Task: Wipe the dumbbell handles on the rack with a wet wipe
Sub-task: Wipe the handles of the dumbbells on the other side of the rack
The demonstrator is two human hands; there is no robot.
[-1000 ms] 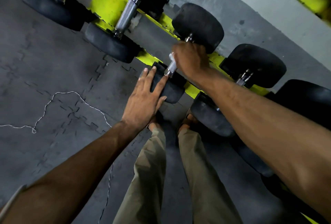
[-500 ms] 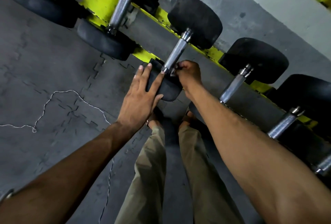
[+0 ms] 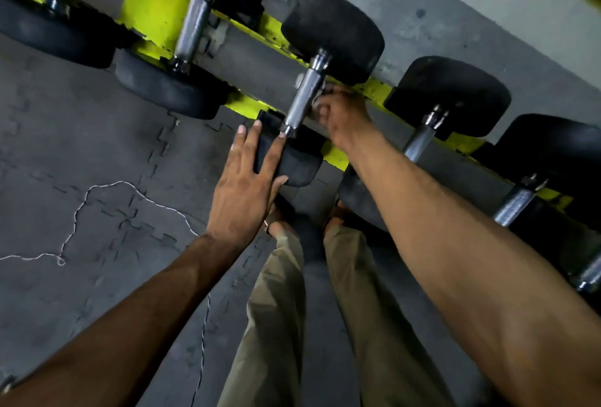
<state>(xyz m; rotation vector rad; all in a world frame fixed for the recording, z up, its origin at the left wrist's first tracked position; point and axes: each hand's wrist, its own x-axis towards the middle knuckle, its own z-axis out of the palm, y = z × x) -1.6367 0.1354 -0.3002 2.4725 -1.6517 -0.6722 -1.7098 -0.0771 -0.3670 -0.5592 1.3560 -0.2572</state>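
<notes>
The handle (image 3: 304,97) being wiped belongs to the dumbbell lying across the rack (image 3: 156,6), straight ahead of the person's legs. The right hand (image 3: 343,114) is just right of this handle, fingers curled and pinching the wipe (image 3: 314,103), a pale scrap pressed against the handle's right flank near its far end. The left hand (image 3: 247,189) lies flat with straight fingers on the near head (image 3: 292,162), just below the handle, holding nothing.

To do this well, I judge the left hand should press firmly so the dumbbell cannot roll. The wipe touches one flank only, so it should be wrapped further round the handle and run down its full length to the near collar. The knurling likely traps grime, so a slight twist with each stroke would help.

The handles right (image 3: 419,140) and left (image 3: 193,26) of this one also sit on the rack; whether they are clean cannot be told.
</notes>
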